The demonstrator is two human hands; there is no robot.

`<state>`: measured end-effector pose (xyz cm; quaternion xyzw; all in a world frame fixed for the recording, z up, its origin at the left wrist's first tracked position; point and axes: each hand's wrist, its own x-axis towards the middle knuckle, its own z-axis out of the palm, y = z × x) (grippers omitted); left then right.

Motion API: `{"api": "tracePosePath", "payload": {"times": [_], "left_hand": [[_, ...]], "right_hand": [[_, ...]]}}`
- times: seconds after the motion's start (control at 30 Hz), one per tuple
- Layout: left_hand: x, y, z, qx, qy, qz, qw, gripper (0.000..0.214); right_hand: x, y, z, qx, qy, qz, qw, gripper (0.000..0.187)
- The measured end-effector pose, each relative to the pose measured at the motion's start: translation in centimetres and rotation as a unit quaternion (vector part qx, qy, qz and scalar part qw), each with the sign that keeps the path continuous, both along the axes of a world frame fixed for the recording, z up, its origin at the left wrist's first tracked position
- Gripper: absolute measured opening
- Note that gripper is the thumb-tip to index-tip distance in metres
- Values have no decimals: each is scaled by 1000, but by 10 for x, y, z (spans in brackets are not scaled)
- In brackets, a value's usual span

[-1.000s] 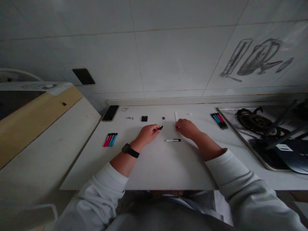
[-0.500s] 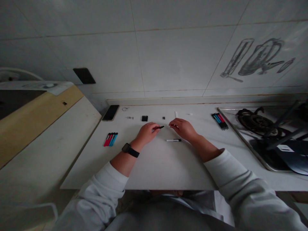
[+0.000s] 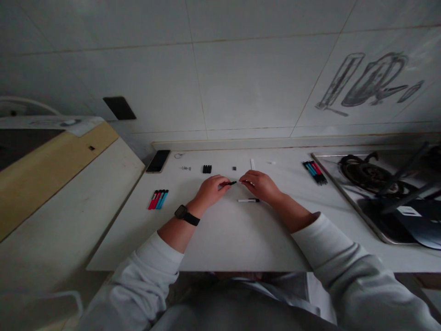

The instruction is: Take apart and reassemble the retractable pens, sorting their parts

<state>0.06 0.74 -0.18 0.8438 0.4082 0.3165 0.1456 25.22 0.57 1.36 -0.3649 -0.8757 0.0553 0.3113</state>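
Grey tiles [image 3: 241,82] line the wall behind a white desk [image 3: 223,243] in the head view, where two bare hands work just beyond one white-and-black pen [image 3: 248,200], the landmark here. Beyond it and to its left, the left hand [image 3: 212,188] pinches one slim black piece [image 3: 233,183] between its fingers; one black watch [image 3: 180,212] circles that wrist. Just beyond the pen's right end, the right hand [image 3: 261,185] has its fingers drawn close together near that piece's tip; whether they grip anything cannot be told. Well left of the pen lie four coloured barrels [image 3: 158,199], two red and two blue. Farther beyond it, to the left, sit four short black grips [image 3: 207,169] and one phone [image 3: 158,161]. Well to its right rests one bundle of pens [image 3: 314,173], too tightly packed to count.
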Motion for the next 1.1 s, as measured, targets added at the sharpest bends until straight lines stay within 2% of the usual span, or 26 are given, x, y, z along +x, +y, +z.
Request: {"api": "tracePosePath", "payload": {"times": [0.43, 0.73, 0.83, 0.93, 1.03, 1.1], "left_hand": [[1, -3, 5, -2, 15, 4, 1000, 7], [4, -8, 11, -20, 0, -46, 999, 11], [5, -9, 10, -22, 1, -57, 998, 12], [7, -8, 8, -25, -1, -59, 998, 11], [8, -8, 7, -25, -3, -62, 998, 9], [7, -7, 7, -17, -5, -52, 998, 10]], "right_hand": [[-1, 0, -6, -4, -40, -24, 999, 22], [-4, -5, -7, -50, -31, -9, 998, 27], [-11, -11, -3, -76, 11, -1, 997, 29], [-22, -16, -3, -117, 104, 1, 988, 37], [-28, -17, -7, -176, 220, 18, 959, 46], [-26, -12, -9, -202, 284, 3, 937, 51]]}}
